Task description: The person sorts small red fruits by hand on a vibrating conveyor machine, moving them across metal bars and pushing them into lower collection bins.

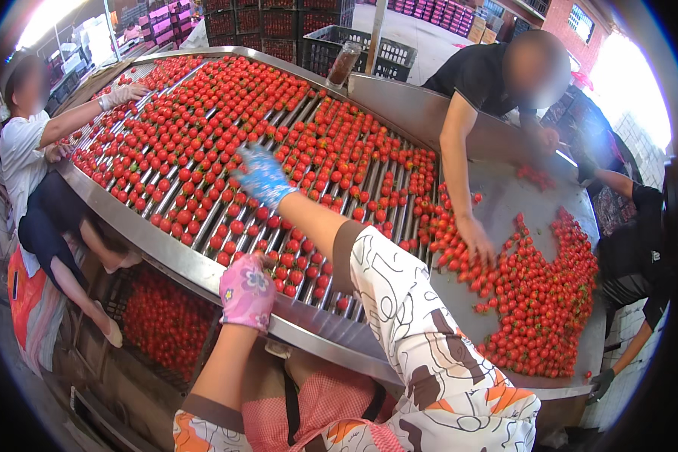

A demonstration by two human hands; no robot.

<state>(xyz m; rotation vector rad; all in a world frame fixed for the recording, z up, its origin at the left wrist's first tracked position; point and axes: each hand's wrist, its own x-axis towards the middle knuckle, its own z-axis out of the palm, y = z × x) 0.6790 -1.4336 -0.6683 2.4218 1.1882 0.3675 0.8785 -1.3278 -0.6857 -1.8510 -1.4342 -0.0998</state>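
Many red cherry tomatoes (203,130) lie in rows on the metal rollers of a sorting conveyor (147,251). My right hand (263,175), in a blue patterned glove, reaches out over the middle of the rollers, fingers spread among the tomatoes. My left hand (248,291), in a pink flowered glove, is curled at the near metal edge, beside tomatoes on the rollers. Its fingertips are partly hidden, so whether it holds anything does not show. To the right, a heap of cherry tomatoes (542,305) covers part of a metal tray.
A co-worker in black leans over the tray, a hand (477,243) at the tomatoes. Another person's gloved hand (124,96) works at the far left. A crate of tomatoes (164,322) sits below the conveyor. A jar (343,65) and black crates (395,59) stand behind.
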